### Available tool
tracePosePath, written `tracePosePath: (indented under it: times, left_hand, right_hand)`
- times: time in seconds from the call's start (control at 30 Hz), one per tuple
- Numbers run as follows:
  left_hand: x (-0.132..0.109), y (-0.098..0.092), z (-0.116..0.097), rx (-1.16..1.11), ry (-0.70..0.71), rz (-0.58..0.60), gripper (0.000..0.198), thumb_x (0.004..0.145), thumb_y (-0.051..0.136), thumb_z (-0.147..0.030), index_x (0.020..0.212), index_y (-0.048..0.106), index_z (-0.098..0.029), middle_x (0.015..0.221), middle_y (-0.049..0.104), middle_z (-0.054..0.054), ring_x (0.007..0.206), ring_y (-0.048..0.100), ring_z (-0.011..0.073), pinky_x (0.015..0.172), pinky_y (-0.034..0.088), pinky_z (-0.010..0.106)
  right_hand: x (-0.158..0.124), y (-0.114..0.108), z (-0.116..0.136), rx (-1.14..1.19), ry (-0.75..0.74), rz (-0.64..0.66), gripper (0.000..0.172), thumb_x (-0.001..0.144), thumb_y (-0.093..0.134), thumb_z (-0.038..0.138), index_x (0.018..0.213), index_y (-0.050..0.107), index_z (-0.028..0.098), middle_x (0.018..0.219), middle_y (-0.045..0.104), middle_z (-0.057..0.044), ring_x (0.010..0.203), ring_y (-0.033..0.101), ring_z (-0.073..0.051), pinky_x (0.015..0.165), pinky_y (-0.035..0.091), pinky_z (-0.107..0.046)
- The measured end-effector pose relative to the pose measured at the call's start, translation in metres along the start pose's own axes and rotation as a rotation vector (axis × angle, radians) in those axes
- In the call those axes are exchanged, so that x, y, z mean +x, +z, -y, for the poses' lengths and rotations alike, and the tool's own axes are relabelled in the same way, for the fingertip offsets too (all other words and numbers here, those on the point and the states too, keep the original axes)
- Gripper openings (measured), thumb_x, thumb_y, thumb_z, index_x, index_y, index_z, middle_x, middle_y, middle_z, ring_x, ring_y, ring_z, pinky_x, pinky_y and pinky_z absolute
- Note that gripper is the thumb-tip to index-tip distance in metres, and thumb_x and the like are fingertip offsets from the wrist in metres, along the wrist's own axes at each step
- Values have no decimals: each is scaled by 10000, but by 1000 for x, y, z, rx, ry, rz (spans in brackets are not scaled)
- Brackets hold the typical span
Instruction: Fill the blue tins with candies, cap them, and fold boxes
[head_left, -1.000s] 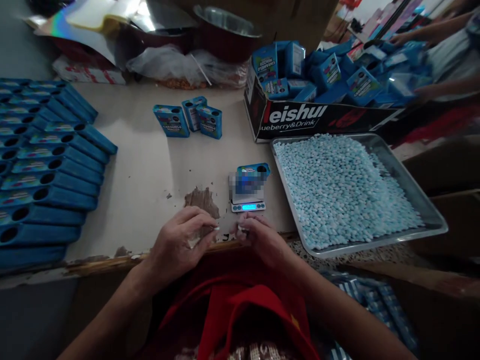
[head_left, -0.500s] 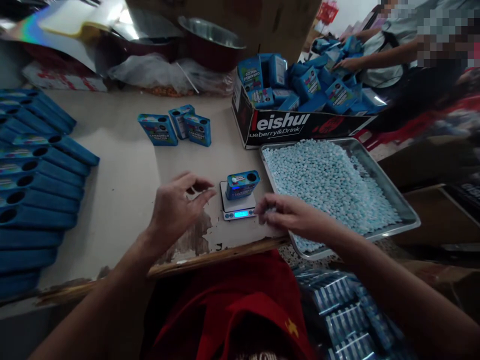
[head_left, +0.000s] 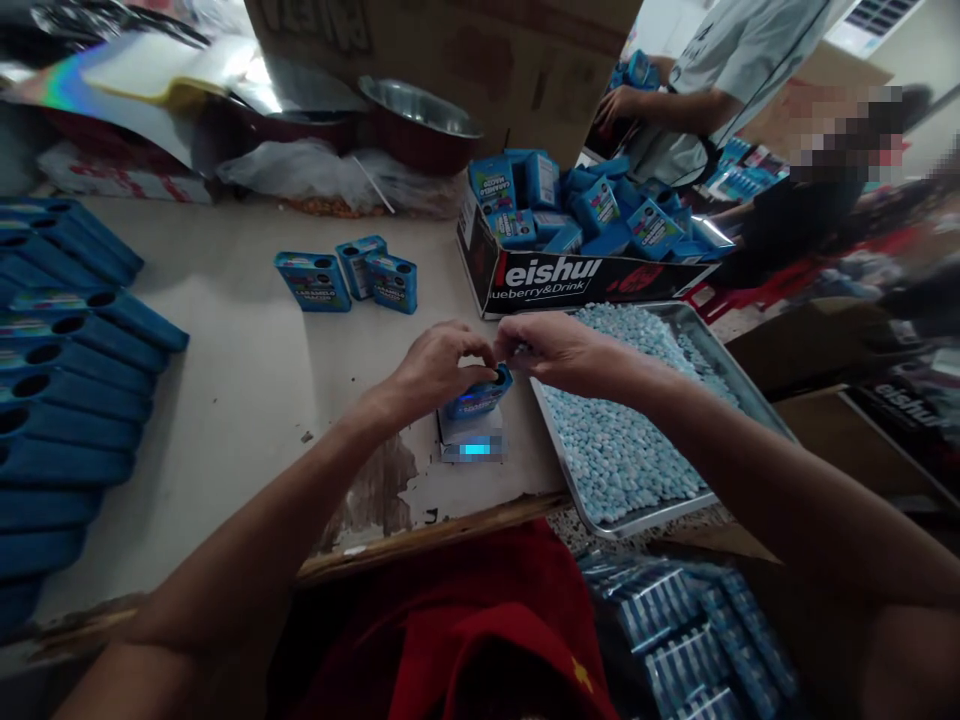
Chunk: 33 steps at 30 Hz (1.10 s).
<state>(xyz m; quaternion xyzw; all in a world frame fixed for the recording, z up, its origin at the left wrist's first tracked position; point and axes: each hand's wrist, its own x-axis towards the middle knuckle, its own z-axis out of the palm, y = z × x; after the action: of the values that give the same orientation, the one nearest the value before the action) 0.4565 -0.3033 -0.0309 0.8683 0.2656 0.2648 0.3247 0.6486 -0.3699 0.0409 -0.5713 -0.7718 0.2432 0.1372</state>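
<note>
A small blue candy tin [head_left: 477, 400] with a round hole in its top stands upright on a digital scale [head_left: 469, 432] with a lit display. My left hand [head_left: 448, 368] bends over the tin's top, thumb and fingers curled together close to the hole; whatever they pinch is too small to make out. Beside it, at the hole's right, my right hand [head_left: 551, 348] is closed around several pale candies, partly visible between its fingers. Under my right forearm lies a metal tray [head_left: 564, 462] heaped with pale blue and white candies [head_left: 630, 450].
Three blue tins [head_left: 313, 282] stand farther back on the table [head_left: 247, 400]. Rows of tins [head_left: 75, 400] fill the left side. A carton [head_left: 540, 285] full of tins stands behind the tray. A co-worker [head_left: 697, 100] is beyond it. Wrapped packs [head_left: 675, 620] lie below right.
Both hands have come up and together over the tin on the scale, the left from the left side, the right from beside the scale. The co-worker's arms have shifted.
</note>
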Motion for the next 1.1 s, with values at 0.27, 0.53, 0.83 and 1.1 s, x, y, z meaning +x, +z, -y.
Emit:
tracePosePath:
  times: [0.27,0.53,0.83,1.1]
  left_hand:
    - [-42,-33,6,42,-194,-215,154,869,744,-358,942,789,-230,946,769,28,840,675,180,778,514,303]
    - [-63,-48,19,77,-287,-222,214,848,748,-420,943,794,-234,904,771,27,709,641,159,688,526,285]
    - [-62,-44,14,89,-269,-254,167,841,766,-397,915,796,-251,865,767,12,709,643,161,737,535,305]
    - [-54,-33,-12,166,-167,-301,247,839,792,-380,1032,760,-229,1049,745,46,966,670,213,849,538,335]
  right_hand:
    - [8,17,2,-113,-43,-24,181,742,675,39,728,684,220,736,605,-5,703,494,-152,686,307,-310]
    - [10,21,7,-2,24,-119,321,679,639,-99,627,738,202,651,615,25,664,540,-130,715,372,-314]
    - [-31,-2,-37,453,168,-263,55,757,800,165,809,798,146,628,665,4,562,596,-109,549,473,-258]
    - [-26,10,-21,378,54,-318,108,805,792,268,841,795,167,646,653,17,567,566,-90,540,438,-238]
